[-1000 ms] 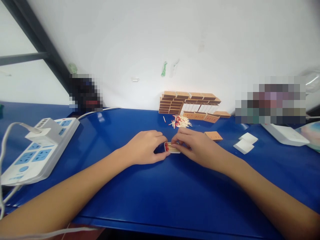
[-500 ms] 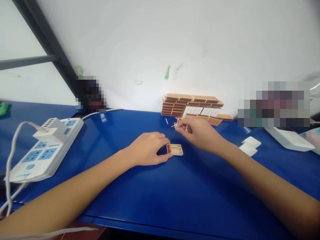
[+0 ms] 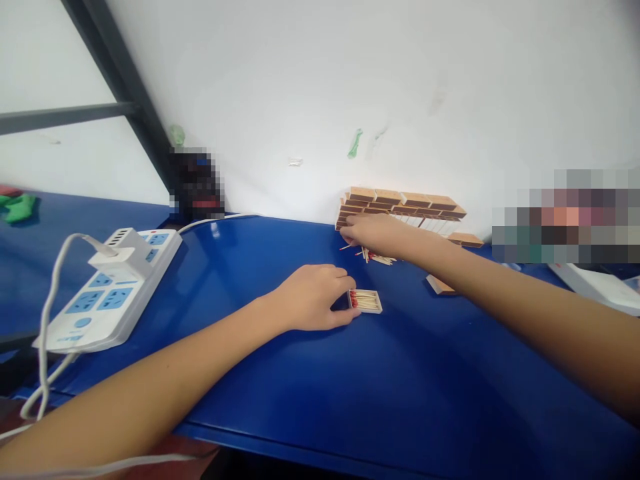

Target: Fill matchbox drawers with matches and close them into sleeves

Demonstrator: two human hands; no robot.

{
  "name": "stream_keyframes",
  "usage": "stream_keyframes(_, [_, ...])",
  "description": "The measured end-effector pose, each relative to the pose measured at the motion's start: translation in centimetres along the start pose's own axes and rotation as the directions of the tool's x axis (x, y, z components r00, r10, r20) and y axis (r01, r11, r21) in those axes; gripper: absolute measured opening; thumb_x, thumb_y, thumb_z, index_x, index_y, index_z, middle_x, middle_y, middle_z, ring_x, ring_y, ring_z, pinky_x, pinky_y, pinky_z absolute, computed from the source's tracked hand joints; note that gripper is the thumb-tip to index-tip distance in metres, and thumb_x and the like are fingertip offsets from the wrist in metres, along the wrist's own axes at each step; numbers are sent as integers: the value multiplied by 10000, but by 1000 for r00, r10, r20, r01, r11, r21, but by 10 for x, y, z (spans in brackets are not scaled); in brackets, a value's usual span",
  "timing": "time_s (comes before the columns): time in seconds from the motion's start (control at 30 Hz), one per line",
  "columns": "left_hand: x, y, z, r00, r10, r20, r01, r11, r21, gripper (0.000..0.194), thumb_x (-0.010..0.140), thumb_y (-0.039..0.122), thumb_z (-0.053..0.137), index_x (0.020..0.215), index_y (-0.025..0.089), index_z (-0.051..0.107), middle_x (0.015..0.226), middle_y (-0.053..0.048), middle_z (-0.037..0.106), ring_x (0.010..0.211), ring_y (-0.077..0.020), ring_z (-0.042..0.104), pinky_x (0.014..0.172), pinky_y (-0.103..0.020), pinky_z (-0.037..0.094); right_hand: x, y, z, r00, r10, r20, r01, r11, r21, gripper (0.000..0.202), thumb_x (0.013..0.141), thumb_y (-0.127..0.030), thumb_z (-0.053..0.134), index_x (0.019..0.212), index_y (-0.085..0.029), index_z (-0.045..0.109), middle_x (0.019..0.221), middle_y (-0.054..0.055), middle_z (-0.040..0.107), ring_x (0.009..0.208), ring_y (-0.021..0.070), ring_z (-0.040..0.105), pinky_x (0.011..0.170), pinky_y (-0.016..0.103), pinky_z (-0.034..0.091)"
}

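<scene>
My left thumb and fingertips, parted around the left end of a match tray [image 3: 379, 305], pinch it on a blue table [image 3: 300, 387] below a white wall [image 3: 270, 80]. Far off, my right hand [image 3: 371, 230] hangs by loose matches [image 3: 383, 259], covering part of the stacked boxes [image 3: 413, 199]; I cannot tell its grip. Pixel blocks mask both far corners; a power strip [image 3: 95, 319] sits left.

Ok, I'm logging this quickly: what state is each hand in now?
Left hand: closed on one end of the matchbox tray.
Right hand: curled near the loose matches; cannot tell whether it holds one.
</scene>
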State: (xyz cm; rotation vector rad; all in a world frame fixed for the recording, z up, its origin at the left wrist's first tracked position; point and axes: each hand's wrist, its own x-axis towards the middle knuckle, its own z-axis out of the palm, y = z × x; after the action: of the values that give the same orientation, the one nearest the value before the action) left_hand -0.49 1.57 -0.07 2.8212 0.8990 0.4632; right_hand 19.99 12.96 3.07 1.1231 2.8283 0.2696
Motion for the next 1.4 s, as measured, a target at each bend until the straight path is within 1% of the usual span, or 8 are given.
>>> stream_keyframes(0.17, [0,-1,0,1000,14,-8,-14,1000,4,282,971,437,631,1003,169,715,860,-43,666,811,-204,644,695,-332,476,-18,3,-10,999,42,16,-42,999,18,159,965,-130,506,850,-194,596,888,87,631,679,180,531,582,307,314])
stream_keyframes(0.27, [0,-2,0,1000,4,-4,-4,1000,5,290,969,444,633,1021,171,717,865,-44,670,808,-205,645,693,-331,475,-44,2,-17,999,39,-1,-38,989,145,157,1002,-202,466,883,-217,567,904,70,638,672,177,538,595,310,351])
stream_keyframes(0.37, [0,-2,2,1000,5,-16,-4,1000,14,296,965,446,636,1033,169,717,874,-45,677,828,-211,651,711,-333,475,-78,-12,-19,1000,5,-14,-1,955,297,183,1034,-301,452,898,-231,552,913,62,645,704,185,571,622,324,400])
stream_keyframes(0.5, [0,-3,3,1000,8,-21,-7,1000,31,313,964,462,637,1021,164,715,874,-43,678,812,-206,643,693,-328,462,-108,-43,-12,1000,17,10,-19,938,346,168,1042,-314,463,930,-236,561,926,62,642,682,187,585,594,338,393])
stream_keyframes(0.63, [1,-2,1,1000,-8,-11,9,999,36,306,953,460,654,1012,165,712,870,-37,679,798,-200,636,682,-323,452,-108,-63,-5,1000,11,-22,-5,965,263,135,995,-230,513,890,-216,597,926,96,635,627,183,555,558,348,349])
stream_keyframes(0.87, [1,-1,1,1000,-10,-9,10,999,44,304,957,460,648,992,162,700,875,-31,678,780,-192,629,667,-323,443,-102,-64,-6,995,3,-102,20,975,222,143,977,-210,540,883,-198,647,982,118,630,617,168,528,566,346,344])
stream_keyframes(1.1, [2,-3,4,1000,0,-20,1,998,63,307,953,467,656,949,161,684,872,-35,681,794,-198,634,664,-319,433,-100,-65,-6,996,-44,-72,57,982,182,180,1021,-217,509,894,-175,629,968,102,628,633,150,577,566,306,373])
stream_keyframes(1.4, [1,-3,3,1000,-6,-21,7,999,50,306,957,467,651,958,164,690,878,-34,684,789,-193,637,670,-317,441,-103,-65,-14,999,-19,-27,24,977,210,202,1042,-263,483,925,-187,629,999,96,629,691,167,602,595,308,399])
